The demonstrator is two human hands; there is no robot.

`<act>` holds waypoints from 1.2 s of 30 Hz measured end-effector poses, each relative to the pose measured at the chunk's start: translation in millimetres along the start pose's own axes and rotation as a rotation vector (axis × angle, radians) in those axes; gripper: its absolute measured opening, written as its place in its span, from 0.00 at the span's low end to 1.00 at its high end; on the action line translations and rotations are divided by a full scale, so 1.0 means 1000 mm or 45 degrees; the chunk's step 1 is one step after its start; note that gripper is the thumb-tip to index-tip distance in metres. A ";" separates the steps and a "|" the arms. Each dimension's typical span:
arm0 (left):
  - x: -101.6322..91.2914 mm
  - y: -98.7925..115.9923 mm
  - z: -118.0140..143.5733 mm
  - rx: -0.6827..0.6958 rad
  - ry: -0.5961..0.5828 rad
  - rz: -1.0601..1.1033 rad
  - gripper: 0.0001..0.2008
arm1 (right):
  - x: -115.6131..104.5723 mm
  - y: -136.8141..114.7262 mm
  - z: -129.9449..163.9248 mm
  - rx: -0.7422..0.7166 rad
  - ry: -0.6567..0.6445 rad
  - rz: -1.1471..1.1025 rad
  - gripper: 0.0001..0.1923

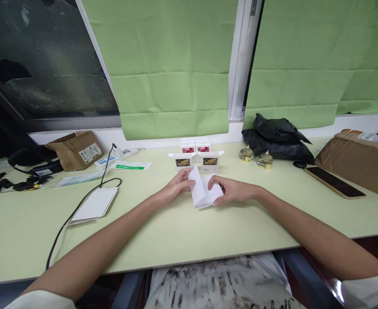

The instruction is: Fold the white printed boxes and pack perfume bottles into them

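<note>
arms: bare from wrist to above the elbow | sleeves: short, white, edges at both bottom corners | left hand (175, 187), right hand (232, 191): no gloves, rings or watch

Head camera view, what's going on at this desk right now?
A person sits at a pale green desk, both hands on a folded white sheet of paper. The left hand pinches its left edge and the right hand holds the right side. Just behind stand small white boxes with open flaps, two little glass bottles and a phone to the right.
</note>
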State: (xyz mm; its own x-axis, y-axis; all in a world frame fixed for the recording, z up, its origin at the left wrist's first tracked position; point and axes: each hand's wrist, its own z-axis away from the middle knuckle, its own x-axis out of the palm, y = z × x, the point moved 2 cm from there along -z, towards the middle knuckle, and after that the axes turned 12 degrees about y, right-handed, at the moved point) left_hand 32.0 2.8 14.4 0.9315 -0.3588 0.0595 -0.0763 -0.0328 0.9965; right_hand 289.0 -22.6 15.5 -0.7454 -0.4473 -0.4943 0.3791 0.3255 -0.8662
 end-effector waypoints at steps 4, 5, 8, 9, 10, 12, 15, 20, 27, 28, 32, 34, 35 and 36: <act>0.001 -0.001 0.000 0.018 0.012 -0.042 0.27 | 0.004 0.007 -0.004 -0.052 0.116 0.017 0.25; 0.002 0.000 0.001 0.026 0.000 -0.062 0.28 | 0.003 0.010 -0.006 -0.071 0.154 0.014 0.23; 0.005 0.002 0.003 0.081 -0.038 -0.139 0.31 | 0.002 0.016 -0.009 -0.110 0.220 -0.061 0.19; 0.005 0.002 0.004 0.100 -0.043 -0.160 0.32 | 0.001 0.017 -0.010 -0.112 0.236 -0.090 0.18; 0.006 0.002 0.004 0.113 -0.044 -0.177 0.32 | 0.001 0.017 -0.010 -0.107 0.251 -0.117 0.18; 0.005 0.000 0.004 0.132 -0.019 -0.223 0.33 | 0.002 0.016 -0.009 -0.067 0.256 -0.186 0.18; 0.003 -0.003 0.003 0.202 0.089 -0.320 0.37 | 0.004 0.013 -0.008 -0.011 0.225 -0.317 0.20; 0.010 -0.008 0.005 0.130 0.077 -0.253 0.46 | 0.006 0.005 -0.008 -0.035 0.302 -0.444 0.24; 0.016 -0.005 0.009 0.008 -0.081 -0.140 0.42 | 0.008 -0.002 -0.005 -0.065 0.290 -0.490 0.24; 0.015 -0.005 0.009 0.021 -0.080 -0.141 0.42 | 0.009 -0.002 -0.005 -0.066 0.284 -0.504 0.24; 0.012 -0.008 0.004 0.087 -0.090 -0.142 0.37 | 0.007 -0.006 -0.005 -0.110 0.333 -0.578 0.26; 0.010 -0.009 0.002 0.087 -0.066 -0.138 0.35 | 0.004 -0.007 -0.006 -0.138 0.401 -0.601 0.29; 0.009 -0.009 0.001 0.077 -0.048 -0.136 0.34 | 0.002 -0.007 -0.006 -0.145 0.435 -0.608 0.32; 0.008 -0.009 0.001 0.063 -0.033 -0.136 0.34 | 0.001 -0.007 -0.007 -0.143 0.458 -0.617 0.34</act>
State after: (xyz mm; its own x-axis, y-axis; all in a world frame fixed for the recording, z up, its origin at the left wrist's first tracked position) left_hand 40.0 -1.1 5.5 0.9258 -0.3747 -0.0493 0.0052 -0.1180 0.9930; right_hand 282.0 -19.7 21.3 -0.9644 -0.2633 0.0264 -0.0947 0.2502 -0.9636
